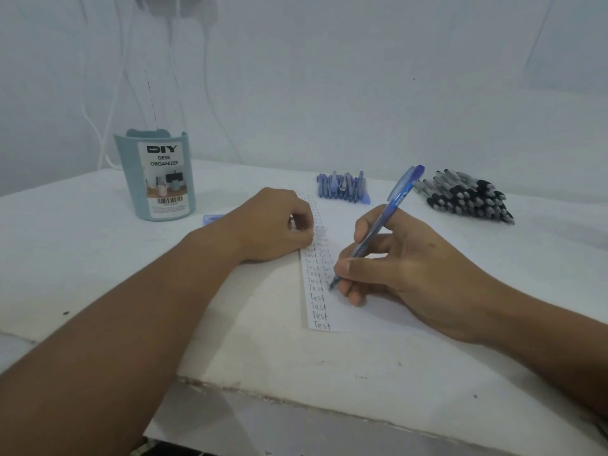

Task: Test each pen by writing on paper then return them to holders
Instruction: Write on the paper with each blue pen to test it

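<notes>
Right hand (394, 258) grips pen (378, 232), seemingly writing.

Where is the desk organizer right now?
In the head view the desk organizer stands upright at the table's far left, near the wall, beyond the left hand.

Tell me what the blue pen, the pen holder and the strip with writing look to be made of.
Blue pen: translucent plastic, glossy; light passes through the barrel and cap.
Pen holder: likely matte plastic, pale blue-grey, smooth moulded wall with a printed paper label.
Strip: thin white paper, matte, lying flat and taking ink in handwritten rows.
</notes>
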Action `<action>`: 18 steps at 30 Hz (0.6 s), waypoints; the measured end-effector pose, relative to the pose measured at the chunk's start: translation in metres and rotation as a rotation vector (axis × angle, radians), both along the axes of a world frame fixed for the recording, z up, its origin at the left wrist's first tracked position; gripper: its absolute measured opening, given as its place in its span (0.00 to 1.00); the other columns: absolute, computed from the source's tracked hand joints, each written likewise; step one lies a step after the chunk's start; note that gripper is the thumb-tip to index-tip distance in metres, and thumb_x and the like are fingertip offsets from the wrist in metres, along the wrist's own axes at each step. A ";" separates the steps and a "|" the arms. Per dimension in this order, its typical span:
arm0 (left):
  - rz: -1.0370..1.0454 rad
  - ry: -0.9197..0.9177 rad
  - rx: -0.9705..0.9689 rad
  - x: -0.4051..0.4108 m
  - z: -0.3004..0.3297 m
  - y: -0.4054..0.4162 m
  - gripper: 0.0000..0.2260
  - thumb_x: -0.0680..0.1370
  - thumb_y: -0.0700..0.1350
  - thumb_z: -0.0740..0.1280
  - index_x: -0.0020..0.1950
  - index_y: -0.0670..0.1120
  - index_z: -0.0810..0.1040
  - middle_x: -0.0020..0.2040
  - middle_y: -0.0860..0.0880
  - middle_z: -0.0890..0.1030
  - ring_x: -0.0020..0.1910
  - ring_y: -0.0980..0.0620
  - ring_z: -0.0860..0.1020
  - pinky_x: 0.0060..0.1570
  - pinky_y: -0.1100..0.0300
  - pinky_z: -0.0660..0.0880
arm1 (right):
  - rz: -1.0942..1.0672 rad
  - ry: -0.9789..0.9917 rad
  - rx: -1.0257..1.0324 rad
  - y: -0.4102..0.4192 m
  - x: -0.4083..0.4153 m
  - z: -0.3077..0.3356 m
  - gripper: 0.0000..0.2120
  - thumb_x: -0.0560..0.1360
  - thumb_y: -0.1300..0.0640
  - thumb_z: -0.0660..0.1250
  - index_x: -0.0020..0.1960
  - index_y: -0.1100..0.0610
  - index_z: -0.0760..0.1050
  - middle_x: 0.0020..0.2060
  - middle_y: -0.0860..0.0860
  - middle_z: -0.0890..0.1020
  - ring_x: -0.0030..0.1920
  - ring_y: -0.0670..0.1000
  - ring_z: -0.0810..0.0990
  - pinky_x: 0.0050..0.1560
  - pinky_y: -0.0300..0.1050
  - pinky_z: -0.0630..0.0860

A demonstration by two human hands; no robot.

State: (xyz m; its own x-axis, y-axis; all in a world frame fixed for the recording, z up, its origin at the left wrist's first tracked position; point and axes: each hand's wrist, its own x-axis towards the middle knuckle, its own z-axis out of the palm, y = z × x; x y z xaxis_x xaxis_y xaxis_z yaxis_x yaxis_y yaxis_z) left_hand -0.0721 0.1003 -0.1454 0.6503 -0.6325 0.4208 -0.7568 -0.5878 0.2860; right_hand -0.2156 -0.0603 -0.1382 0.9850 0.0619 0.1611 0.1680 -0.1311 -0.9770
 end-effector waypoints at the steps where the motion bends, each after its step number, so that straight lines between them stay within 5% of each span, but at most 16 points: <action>1: -0.002 -0.001 0.004 0.000 0.000 0.000 0.03 0.74 0.46 0.69 0.45 0.50 0.81 0.42 0.58 0.76 0.40 0.63 0.73 0.40 0.76 0.66 | -0.007 -0.003 -0.003 0.000 0.001 -0.001 0.15 0.73 0.73 0.69 0.49 0.58 0.67 0.36 0.62 0.80 0.35 0.62 0.79 0.37 0.48 0.78; 18: -0.001 0.003 0.024 0.000 0.000 0.000 0.03 0.74 0.48 0.68 0.45 0.51 0.80 0.43 0.58 0.76 0.41 0.62 0.73 0.41 0.74 0.66 | -0.063 -0.024 -0.104 0.002 -0.001 -0.002 0.13 0.74 0.70 0.69 0.49 0.58 0.67 0.36 0.58 0.82 0.34 0.59 0.80 0.41 0.50 0.78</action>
